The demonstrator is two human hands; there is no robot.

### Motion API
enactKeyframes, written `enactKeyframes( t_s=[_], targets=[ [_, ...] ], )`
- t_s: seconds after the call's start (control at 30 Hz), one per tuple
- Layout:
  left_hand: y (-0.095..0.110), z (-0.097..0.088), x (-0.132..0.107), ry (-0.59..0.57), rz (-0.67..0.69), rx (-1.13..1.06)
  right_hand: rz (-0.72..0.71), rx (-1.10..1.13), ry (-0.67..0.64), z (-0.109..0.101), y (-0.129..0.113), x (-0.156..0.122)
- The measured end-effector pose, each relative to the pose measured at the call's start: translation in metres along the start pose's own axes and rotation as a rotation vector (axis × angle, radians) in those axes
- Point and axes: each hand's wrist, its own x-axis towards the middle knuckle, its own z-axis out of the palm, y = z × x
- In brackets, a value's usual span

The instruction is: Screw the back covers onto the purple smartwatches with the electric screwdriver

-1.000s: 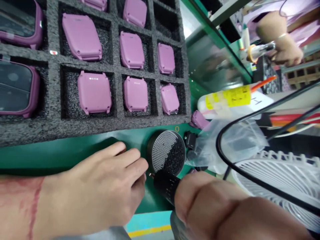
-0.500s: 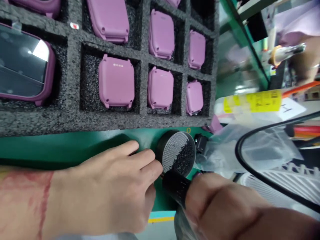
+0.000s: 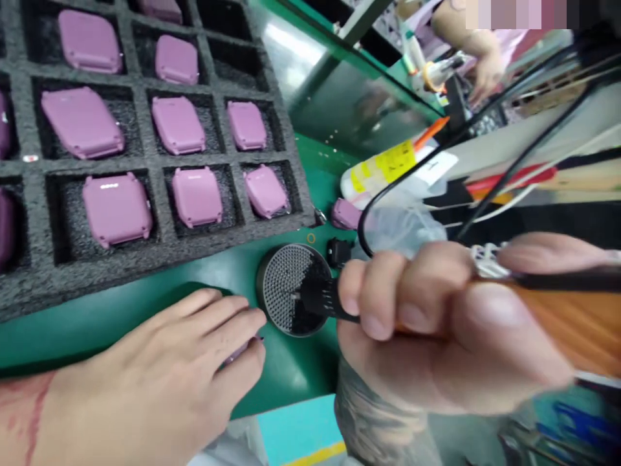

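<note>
The right hand [image 3: 436,317] is closed around a black-tipped tool [image 3: 325,301] with an orange-brown grip, and the tip lies against a round perforated disc [image 3: 291,288] on the green bench [image 3: 291,375]. The left hand [image 3: 165,356] lies just beside the disc, fingers loosely curved. A sliver of pink shows under them, though whether it is held is hard to tell from this view.

Above sits a dark foam tray [image 3: 160,278] with pink watch cases [image 3: 116,210] in its compartments. A loose pink case [image 3: 345,214], a small black part [image 3: 338,252], a plastic bag [image 3: 402,230] and a yellow-labelled bottle [image 3: 378,171] lie nearby. Farther off, a co-worker's hand [image 3: 485,77] holds a tool [image 3: 441,71].
</note>
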Motion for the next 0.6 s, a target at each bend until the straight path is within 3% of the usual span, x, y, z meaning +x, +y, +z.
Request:
enactKeyframes(
  t_s=[0.27, 0.47, 0.6],
  targets=[
    [-0.002, -0.001, 0.0, -0.03, 0.039, 0.043, 0.027, -0.021, 0.074, 0.013, 0.009, -0.01],
    [-0.002, -0.005, 0.003, -0.002, 0.0, 0.02, -0.132, 0.147, 0.047, 0.02, 0.017, -0.005],
    [-0.003, -0.011, 0.006, -0.023, -0.019, 0.002, -0.142, 0.163, 0.023, 0.024, 0.018, -0.004]
  ],
)
